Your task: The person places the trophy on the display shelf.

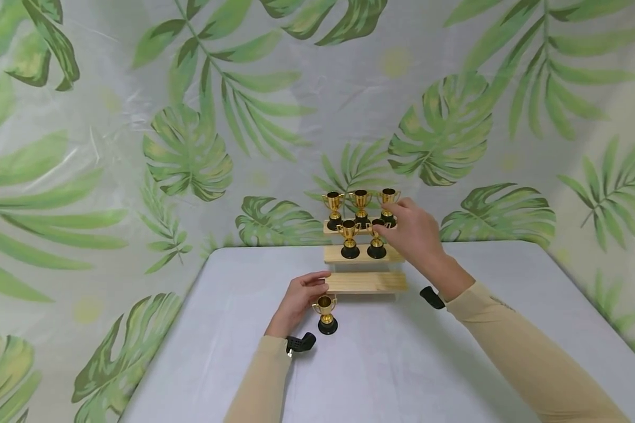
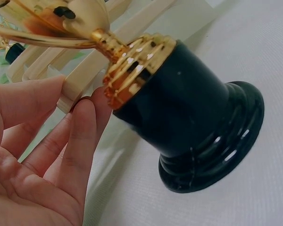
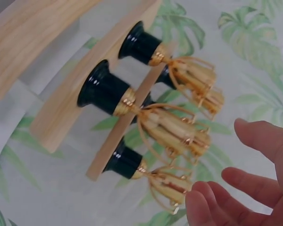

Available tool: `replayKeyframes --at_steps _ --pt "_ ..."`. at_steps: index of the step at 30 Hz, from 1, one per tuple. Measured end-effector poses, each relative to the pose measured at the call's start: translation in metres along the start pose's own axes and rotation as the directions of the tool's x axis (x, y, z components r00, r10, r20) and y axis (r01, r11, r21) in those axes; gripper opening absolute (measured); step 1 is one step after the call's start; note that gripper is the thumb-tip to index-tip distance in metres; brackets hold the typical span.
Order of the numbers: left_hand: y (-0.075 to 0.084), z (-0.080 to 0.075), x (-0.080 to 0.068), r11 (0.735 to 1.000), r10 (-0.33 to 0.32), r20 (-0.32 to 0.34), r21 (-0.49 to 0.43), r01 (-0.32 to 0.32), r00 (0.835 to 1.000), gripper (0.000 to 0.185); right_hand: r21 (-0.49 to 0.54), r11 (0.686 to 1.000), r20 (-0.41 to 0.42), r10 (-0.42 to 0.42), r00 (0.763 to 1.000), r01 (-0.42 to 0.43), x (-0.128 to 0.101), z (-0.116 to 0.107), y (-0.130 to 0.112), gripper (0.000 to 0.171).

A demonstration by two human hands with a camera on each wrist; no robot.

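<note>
My left hand pinches the left end of the lowest board of a stepped wooden display stand. Close beside that hand, a small gold trophy cup with a black base stands upright on the table; its black base fills much of the left wrist view. My right hand is at the stand's upper right, near the right-hand trophy of two on the middle board. In the right wrist view its fingers are spread, apart from the trophies. Three trophies line the top board.
A white cloth covers the table. Behind the stand hangs a pale curtain with green leaf prints. A black wrist device is strapped on the left forearm, another on the right.
</note>
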State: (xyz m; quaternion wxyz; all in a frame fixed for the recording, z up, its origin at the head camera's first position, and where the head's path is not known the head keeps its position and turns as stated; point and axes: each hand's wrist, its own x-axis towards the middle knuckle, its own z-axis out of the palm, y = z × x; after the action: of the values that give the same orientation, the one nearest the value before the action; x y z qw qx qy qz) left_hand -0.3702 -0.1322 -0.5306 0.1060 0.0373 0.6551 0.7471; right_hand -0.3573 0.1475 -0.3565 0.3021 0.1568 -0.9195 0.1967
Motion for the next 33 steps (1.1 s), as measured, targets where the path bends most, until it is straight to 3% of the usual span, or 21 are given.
replayKeyframes --at_steps 9,19,33 --pt "-0.001 0.003 0.003 1.0 -0.008 0.008 0.015 0.008 1.0 0.039 0.066 0.995 -0.036 -0.069 0.997 0.071 -0.023 -0.001 -0.016 0.051" --pt "-0.002 0.002 0.002 1.0 -0.003 0.007 0.008 0.003 1.0 0.039 0.139 0.99 0.089 -0.04 0.995 0.028 -0.043 0.011 -0.04 0.05" --pt "0.0 -0.002 0.002 1.0 -0.019 0.007 -0.006 0.019 1.0 0.036 0.205 0.978 0.183 -0.069 0.981 0.03 -0.063 0.029 -0.059 0.047"
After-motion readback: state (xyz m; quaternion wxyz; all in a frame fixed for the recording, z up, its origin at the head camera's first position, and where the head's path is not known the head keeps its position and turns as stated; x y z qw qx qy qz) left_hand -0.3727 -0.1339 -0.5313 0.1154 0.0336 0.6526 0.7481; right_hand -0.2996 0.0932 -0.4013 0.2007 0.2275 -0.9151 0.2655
